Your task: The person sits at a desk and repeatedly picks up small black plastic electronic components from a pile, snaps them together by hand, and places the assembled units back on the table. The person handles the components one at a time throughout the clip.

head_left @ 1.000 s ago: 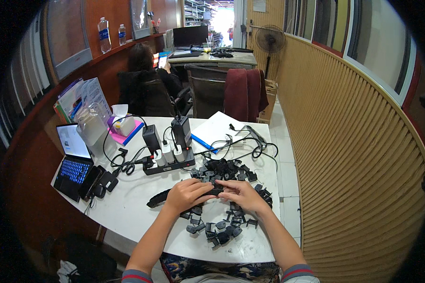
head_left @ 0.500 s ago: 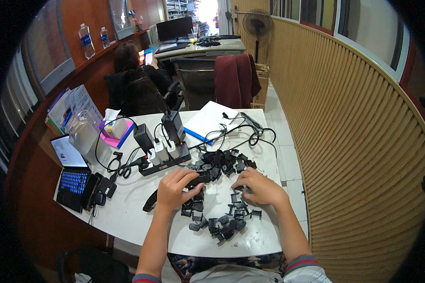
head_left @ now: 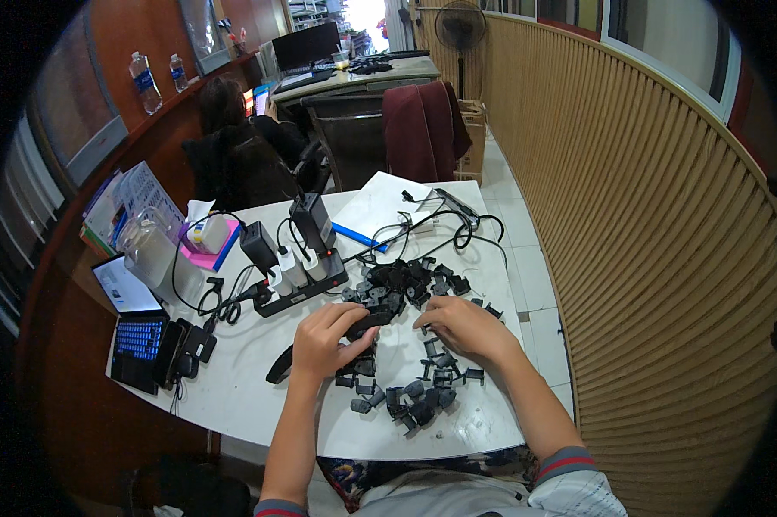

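Note:
My left hand is closed around a long black band-like piece. One end sticks out past my fingertips, and its other end shows left of my wrist; the middle is hidden under my hand. My right hand is across from it, fingers bent and tips drawn together low over the table. Whatever lies between those fingertips is too small and covered to make out. Small dark plastic pieces with prongs lie below my right hand. A loose group of similar pieces sits nearer me, and a denser black heap lies beyond both hands.
A power strip with plugged-in adapters stands behind my left hand. Cables loop across the far right of the white table. On the left are a laptop, a plastic jug and a tissue pack. A person sits beyond.
My right hand has moved slightly away from me and left, its fingertips now nearer the left hand. The left hand keeps its hold on the band-like piece. The whole view has shifted a little.

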Available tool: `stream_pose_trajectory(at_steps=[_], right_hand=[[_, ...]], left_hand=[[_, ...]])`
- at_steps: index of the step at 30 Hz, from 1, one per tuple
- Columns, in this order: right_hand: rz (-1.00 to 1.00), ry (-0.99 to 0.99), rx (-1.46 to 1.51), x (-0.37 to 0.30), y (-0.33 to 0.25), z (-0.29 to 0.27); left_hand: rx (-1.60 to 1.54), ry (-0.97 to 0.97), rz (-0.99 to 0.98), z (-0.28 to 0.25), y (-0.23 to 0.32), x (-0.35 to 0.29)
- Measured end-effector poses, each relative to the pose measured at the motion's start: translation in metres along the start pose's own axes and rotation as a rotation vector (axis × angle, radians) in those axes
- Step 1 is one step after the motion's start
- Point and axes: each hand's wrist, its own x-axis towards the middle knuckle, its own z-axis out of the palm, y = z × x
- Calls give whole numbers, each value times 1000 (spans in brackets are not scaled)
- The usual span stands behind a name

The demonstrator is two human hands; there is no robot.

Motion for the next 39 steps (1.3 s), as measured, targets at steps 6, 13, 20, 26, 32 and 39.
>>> stream_pose_trajectory(at_steps=[6,13,20,26,32,39], right_hand=[[-138,273,341,7,-5,-3],[-84,373,760,17,-13,9],[-11,293,1091,18,-21,21],[77,152,1052,19,-19,22],[106,142,1063,17,-22,23],[98,107,1090,19,-18,21]], left_hand=[[-7,9,5,-1,1,2],[23,43,69,-1,5,5],[54,69,96,-2,3,5],[62,78,114,-3,3,5],[62,13,100,-3,5,4],[43,24,121,-1,4,3]])
